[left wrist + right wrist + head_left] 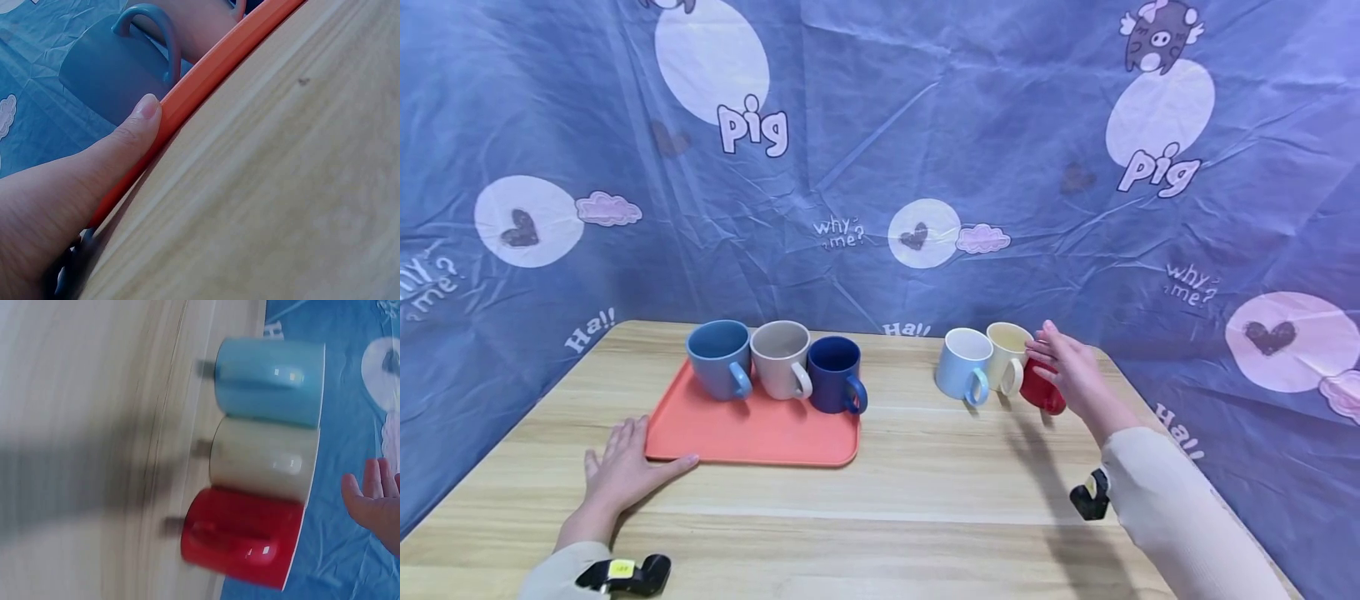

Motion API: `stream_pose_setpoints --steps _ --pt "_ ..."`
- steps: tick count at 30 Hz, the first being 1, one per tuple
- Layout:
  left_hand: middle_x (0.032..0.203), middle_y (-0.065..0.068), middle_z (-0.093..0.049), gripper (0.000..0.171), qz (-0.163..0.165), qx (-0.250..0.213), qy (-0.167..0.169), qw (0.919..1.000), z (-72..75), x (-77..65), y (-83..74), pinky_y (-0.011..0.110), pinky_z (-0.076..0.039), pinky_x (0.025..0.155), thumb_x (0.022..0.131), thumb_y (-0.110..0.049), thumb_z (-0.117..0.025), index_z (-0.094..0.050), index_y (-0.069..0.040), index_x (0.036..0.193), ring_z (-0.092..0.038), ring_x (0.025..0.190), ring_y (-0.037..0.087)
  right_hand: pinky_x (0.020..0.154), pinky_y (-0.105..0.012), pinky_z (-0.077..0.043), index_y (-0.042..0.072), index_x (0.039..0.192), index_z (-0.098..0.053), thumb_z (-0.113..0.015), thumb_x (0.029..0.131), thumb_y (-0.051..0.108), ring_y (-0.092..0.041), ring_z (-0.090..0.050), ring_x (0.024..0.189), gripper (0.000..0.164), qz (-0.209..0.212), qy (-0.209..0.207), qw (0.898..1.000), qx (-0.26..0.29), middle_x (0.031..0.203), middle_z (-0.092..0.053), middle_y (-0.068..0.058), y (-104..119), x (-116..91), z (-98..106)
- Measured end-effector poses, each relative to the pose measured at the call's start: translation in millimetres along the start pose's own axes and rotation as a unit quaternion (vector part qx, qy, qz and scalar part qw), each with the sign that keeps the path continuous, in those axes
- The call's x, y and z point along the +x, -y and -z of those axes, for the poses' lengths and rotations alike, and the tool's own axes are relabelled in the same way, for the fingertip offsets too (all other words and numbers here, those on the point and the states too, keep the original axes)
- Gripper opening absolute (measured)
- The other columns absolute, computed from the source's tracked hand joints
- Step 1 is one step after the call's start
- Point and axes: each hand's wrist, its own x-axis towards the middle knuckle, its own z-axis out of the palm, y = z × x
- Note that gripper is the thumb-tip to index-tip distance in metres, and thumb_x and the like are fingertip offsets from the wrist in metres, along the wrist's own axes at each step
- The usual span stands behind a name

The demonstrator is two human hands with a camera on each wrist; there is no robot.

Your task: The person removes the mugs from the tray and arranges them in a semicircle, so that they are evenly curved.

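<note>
My left hand (617,471) rests against the near left corner of an orange-red tray (752,442), its thumb along the front rim and its fingers spread straight by the left side. In the left wrist view the thumb (134,128) touches the tray's edge. On the tray stand a grey-blue mug (717,358), a light grey mug (775,358) and a dark blue mug (831,379). My right hand (1071,367) is raised over the red mug (240,534), fingers extended, holding nothing. It partly hides that mug in the head view.
Left of the red mug, a cream mug (262,459) and a light blue mug (269,381) stand close in a row, handles toward the front. A wooden table (887,517) bears everything. Blue printed cloth (865,150) hangs behind and at both sides.
</note>
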Motion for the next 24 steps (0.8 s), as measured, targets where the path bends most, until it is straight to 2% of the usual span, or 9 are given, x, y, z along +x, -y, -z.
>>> stream_pose_setpoints --steps 4,6,9,12,16,19,24 --pt "0.128 0.040 -0.010 0.111 0.000 0.002 0.000 1.0000 0.7 -0.4 0.5 0.065 0.014 0.083 0.066 -0.066 -0.054 -0.010 0.012 0.132 0.001 0.119 0.050 0.091 -0.035 -0.034 -0.012 0.130 -0.019 -0.043 0.087 0.043 -0.011 -0.050 0.095 0.074 0.001 0.011 1.000 -0.022 0.092 -0.054 0.003 -0.2 6.3 -17.8" --pt "0.129 0.040 -0.010 0.111 -0.001 0.003 -0.001 1.0000 1.0 -0.9 0.8 0.065 0.015 0.083 0.067 -0.066 -0.054 -0.009 0.012 0.132 0.001 0.119 0.050 0.091 -0.037 -0.033 -0.013 0.129 -0.021 -0.043 0.087 0.043 -0.010 -0.051 0.093 0.073 0.003 0.019 1.000 -0.018 0.090 -0.055 0.004 -0.6 9.0 -26.1" --pt "0.129 0.039 -0.010 0.111 -0.002 0.006 -0.001 1.0000 1.5 -1.2 1.3 0.065 0.014 0.083 0.067 -0.065 -0.054 -0.009 0.012 0.132 0.002 0.119 0.050 0.085 -0.036 -0.037 -0.006 0.121 -0.036 -0.044 0.087 0.043 -0.011 -0.053 0.091 0.059 0.002 0.026 1.000 -0.010 0.086 -0.058 0.006 -2.4 12.2 -38.2" --pt "0.129 0.039 -0.010 0.110 -0.001 0.008 -0.001 1.0000 2.0 -0.7 1.5 0.065 0.014 0.083 0.067 -0.065 -0.054 -0.009 0.012 0.132 0.002 0.120 0.050 0.085 -0.041 -0.036 0.000 0.110 -0.042 -0.043 0.088 0.041 -0.016 -0.054 0.094 0.046 0.002 0.036 0.999 -0.001 0.087 -0.060 0.003 -6.3 16.5 -49.1" --pt "0.128 0.040 -0.010 0.111 -0.002 0.008 0.000 1.0000 2.7 -0.2 0.1 0.066 0.014 0.083 0.067 -0.066 -0.054 -0.010 0.012 0.132 0.001 0.119 0.050 0.092 -0.049 -0.030 -0.007 0.117 -0.037 -0.042 0.088 0.041 -0.028 -0.048 0.105 0.056 -0.012 0.043 0.999 0.009 0.102 -0.057 -0.011 -13.2 21.2 -64.8" --pt "0.128 0.040 -0.011 0.111 -0.005 0.004 -0.005 1.0000 1.7 -0.6 -1.3 0.065 0.014 0.083 0.066 -0.066 -0.054 -0.011 0.012 0.132 0.000 0.119 0.051 0.092 -0.049 -0.029 -0.010 0.122 -0.033 -0.044 0.088 0.042 -0.032 -0.044 0.110 0.063 -0.022 0.041 0.999 0.025 0.106 -0.055 -0.015 -18.4 23.2 -76.0" --pt "0.129 0.039 -0.010 0.111 -0.004 0.001 -0.004 1.0000 0.9 -1.6 -0.2 0.065 0.015 0.083 0.066 -0.066 -0.055 -0.010 0.011 0.132 0.001 0.119 0.050 0.091 -0.051 -0.030 -0.008 0.116 -0.039 -0.047 0.087 0.040 -0.023 -0.053 0.096 0.057 -0.027 0.041 0.998 0.045 0.095 -0.058 -0.008 -25.8 24.6 -94.6"
